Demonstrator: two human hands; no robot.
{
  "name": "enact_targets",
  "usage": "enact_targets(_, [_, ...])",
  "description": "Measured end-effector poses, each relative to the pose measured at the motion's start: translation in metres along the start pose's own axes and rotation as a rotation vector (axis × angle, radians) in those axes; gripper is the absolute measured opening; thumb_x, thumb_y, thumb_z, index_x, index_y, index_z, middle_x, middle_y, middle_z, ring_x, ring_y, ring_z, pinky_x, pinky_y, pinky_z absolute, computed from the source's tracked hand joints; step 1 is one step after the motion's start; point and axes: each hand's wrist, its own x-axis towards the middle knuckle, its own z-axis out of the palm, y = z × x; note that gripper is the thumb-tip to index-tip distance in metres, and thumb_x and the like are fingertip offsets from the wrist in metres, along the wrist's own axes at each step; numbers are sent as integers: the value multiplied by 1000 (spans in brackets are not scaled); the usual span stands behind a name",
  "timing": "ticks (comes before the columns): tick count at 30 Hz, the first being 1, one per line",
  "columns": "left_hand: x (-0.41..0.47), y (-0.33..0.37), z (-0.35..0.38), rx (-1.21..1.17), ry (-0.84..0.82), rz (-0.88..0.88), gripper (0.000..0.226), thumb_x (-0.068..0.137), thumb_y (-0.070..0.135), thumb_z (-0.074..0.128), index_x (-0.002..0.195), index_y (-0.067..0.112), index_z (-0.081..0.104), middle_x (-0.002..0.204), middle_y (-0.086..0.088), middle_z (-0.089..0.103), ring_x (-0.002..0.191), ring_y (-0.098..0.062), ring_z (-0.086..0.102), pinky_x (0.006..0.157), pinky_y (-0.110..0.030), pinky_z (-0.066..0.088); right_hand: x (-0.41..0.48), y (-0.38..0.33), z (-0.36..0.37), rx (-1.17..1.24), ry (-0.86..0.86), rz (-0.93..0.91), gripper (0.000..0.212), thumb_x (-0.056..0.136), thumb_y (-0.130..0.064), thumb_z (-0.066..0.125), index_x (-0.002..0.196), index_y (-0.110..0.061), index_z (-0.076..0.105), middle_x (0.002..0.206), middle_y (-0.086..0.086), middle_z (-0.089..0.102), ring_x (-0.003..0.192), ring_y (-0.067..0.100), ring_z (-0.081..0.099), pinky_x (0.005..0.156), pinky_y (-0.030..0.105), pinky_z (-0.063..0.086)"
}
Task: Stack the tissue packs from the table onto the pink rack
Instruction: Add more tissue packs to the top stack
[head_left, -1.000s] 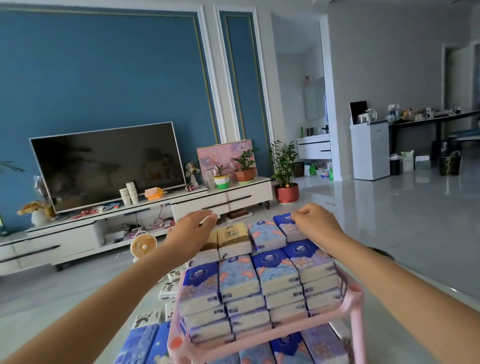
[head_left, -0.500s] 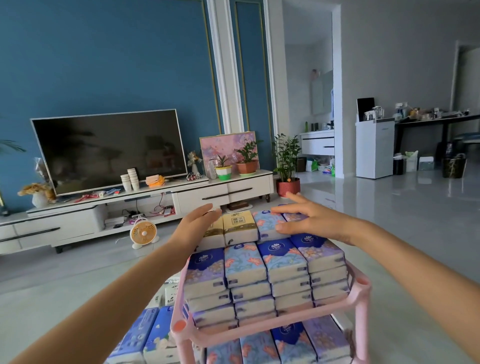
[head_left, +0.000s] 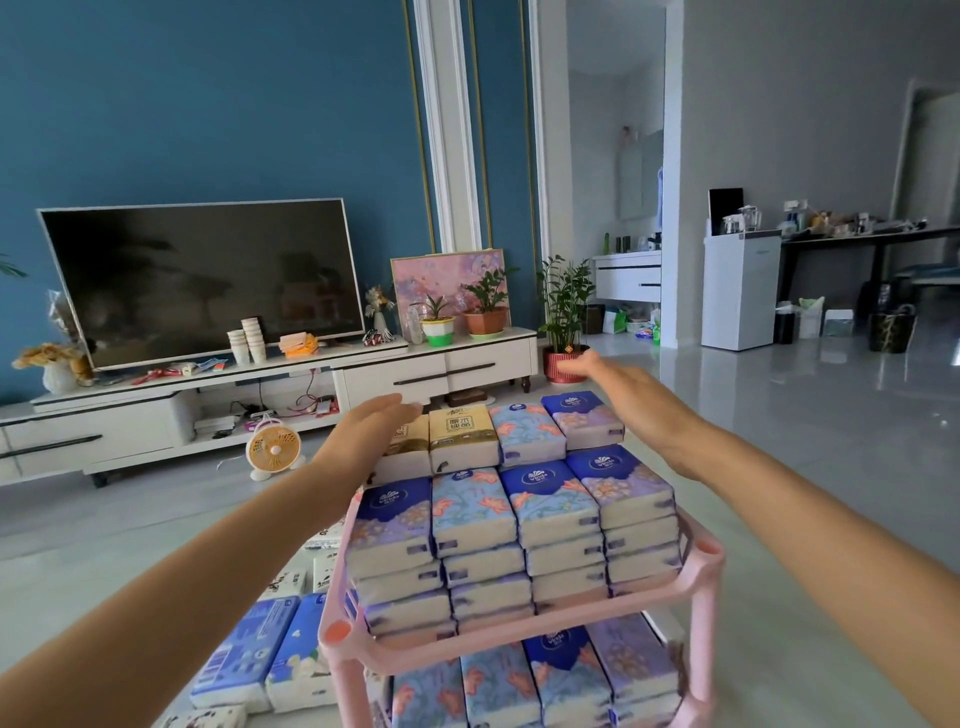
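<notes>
The pink rack (head_left: 707, 558) stands in front of me, its top shelf piled with several tissue packs in blue, purple and floral wrappers (head_left: 548, 499). Two beige packs (head_left: 461, 434) lie in the far row. My left hand (head_left: 371, 434) lies flat with straight fingers on the far-left beige pack. My right hand (head_left: 631, 387) hovers open just above the far-right blue pack (head_left: 584, 415), fingers stretched out, holding nothing. The lower shelf holds more floral packs (head_left: 540, 680).
More tissue packs (head_left: 270, 649) lie on a low surface left of the rack. A small orange fan (head_left: 274, 451) sits on the floor ahead, with a TV cabinet (head_left: 441, 371) and TV (head_left: 202, 278) behind. A potted plant (head_left: 565, 317) stands by the doorway.
My right hand has lifted off the far-right packs and opened, moving up and right. My left hand stays on the far-left beige pack. The view has tilted upward slightly.
</notes>
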Motion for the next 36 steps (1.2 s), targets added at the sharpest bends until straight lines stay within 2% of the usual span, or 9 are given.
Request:
enact_targets(2, [3, -2, -2, -30, 18, -29, 48, 87, 43, 54, 129, 19, 48, 132, -6, 52, 121, -28, 47, 107, -46, 34, 3, 5, -1, 95, 79, 90, 45, 99, -41, 30, 136, -21, 46, 144, -3, 40, 123, 8, 38, 97, 23, 26])
enact_targets(7, [5, -3, -1, -130, 41, -131, 45, 88, 45, 54, 122, 17, 49, 126, -10, 56, 117, -30, 52, 104, -46, 38, 3, 16, 3, 101, 30, 219, 41, 100, -27, 37, 132, -4, 47, 133, 13, 52, 118, 24, 52, 99, 34, 40])
enact_targets(12, [2, -3, 5, -152, 48, -164, 31, 89, 42, 54, 109, 18, 50, 116, -10, 60, 105, -29, 58, 96, -41, 46, 1, 14, 3, 99, 47, 221, 43, 97, -22, 45, 140, -14, 40, 141, 3, 43, 124, 17, 46, 93, 25, 39])
enact_targets(17, [4, -2, 3, -141, 37, -149, 41, 90, 44, 53, 120, 17, 50, 121, -10, 58, 108, -29, 57, 98, -43, 44, -1, 12, 3, 103, 33, 242, 44, 97, -24, 45, 140, -18, 39, 139, 4, 46, 117, 18, 51, 95, 31, 43])
enact_targets(20, [6, -3, 2, -139, 20, -155, 50, 89, 47, 52, 127, 16, 47, 124, -10, 56, 111, -30, 55, 100, -44, 43, -2, 10, 5, 91, 29, 248, 44, 97, -25, 45, 140, -18, 39, 138, 4, 47, 114, 18, 53, 90, 29, 45])
enact_targets(25, [4, -1, 0, -179, 14, -178, 57, 86, 51, 52, 130, 16, 44, 128, -10, 54, 116, -29, 53, 103, -42, 40, 0, 8, 7, 92, 29, 246, 45, 97, -24, 46, 140, -17, 39, 134, 4, 48, 82, 3, 53, 66, 17, 44])
enact_targets(29, [0, 0, -2, -227, -10, -162, 60, 87, 57, 47, 128, 14, 42, 127, -8, 54, 114, -27, 53, 99, -38, 40, 0, 7, 7, 32, 37, 197, 50, 97, -33, 43, 143, -16, 34, 145, 2, 39, 126, 15, 43, 100, 27, 34])
enact_targets(32, [-3, 0, -10, -214, -29, -123, 62, 87, 62, 38, 132, 19, 39, 134, -10, 51, 119, -27, 50, 104, -45, 35, -5, 1, 9, -92, 124, 110, 49, 98, -34, 39, 143, -15, 33, 146, 4, 39, 131, 18, 39, 103, 29, 31])
enact_targets(36, [-15, -1, -30, -78, 21, -29, 67, 90, 60, 30, 143, 20, 29, 152, -6, 24, 140, -26, 22, 109, -50, 20, -19, -25, 18, -253, 317, -173, 37, 97, -24, 42, 134, -16, 45, 138, 1, 47, 125, 14, 42, 89, 18, 29])
